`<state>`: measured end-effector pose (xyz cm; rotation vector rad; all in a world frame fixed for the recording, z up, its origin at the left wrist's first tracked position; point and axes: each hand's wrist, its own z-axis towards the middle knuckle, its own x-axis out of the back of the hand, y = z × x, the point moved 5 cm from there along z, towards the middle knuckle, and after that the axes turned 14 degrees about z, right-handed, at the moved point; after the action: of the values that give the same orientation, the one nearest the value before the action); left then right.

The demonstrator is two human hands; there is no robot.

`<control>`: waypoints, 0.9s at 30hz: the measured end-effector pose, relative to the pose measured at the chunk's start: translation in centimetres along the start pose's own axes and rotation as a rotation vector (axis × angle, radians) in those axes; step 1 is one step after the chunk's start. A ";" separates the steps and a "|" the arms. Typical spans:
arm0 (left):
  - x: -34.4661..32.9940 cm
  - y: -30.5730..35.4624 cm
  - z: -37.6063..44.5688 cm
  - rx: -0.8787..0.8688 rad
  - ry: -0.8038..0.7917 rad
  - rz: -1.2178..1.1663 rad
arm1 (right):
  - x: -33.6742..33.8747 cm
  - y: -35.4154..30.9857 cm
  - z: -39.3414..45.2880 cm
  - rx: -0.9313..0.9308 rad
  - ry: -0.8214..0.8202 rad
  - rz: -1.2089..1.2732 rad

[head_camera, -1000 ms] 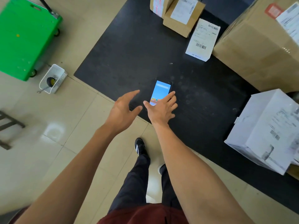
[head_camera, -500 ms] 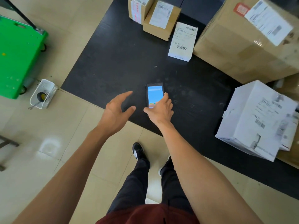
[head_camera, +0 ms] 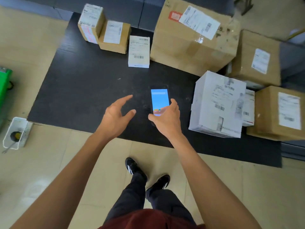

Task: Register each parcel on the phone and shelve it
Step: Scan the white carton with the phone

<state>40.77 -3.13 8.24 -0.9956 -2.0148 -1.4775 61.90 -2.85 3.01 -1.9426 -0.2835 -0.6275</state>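
Since half a second ago the right hand (head_camera: pixel 166 119) has closed round the lower end of the phone (head_camera: pixel 159 100), thumb on its left edge and fingers on its right edge, where before only the fingertips reached it. Whether the phone has left the black mat (head_camera: pixel 85 90) I cannot tell. Its screen glows blue and faces up. At 9 o'clock from the phone the left hand (head_camera: pixel 115 116) hovers over the mat, fingers spread and gently bent, holding nothing.

At 3 o'clock from the phone a white parcel (head_camera: pixel 217 104) stands on the mat, near but apart. At 12 o'clock a small white box (head_camera: pixel 139 52) lies label up, with two small brown boxes (head_camera: pixel 113 37) at 11 o'clock and a large brown carton (head_camera: pixel 193 40) at 1 o'clock. More brown cartons (head_camera: pixel 279 113) sit beyond the white parcel.

At 9 o'clock, well apart on the tiled floor (head_camera: pixel 49 162), rests a white wire basket (head_camera: pixel 15 133).
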 end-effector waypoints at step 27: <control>-11.5 16.4 -3.8 -0.409 -0.235 0.055 | 21.0 10.2 -10.6 -0.438 0.127 0.223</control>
<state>60.47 -7.27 11.40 -1.4355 -1.8529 -1.8604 80.94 -18.45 10.10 -2.2967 0.1648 -0.7026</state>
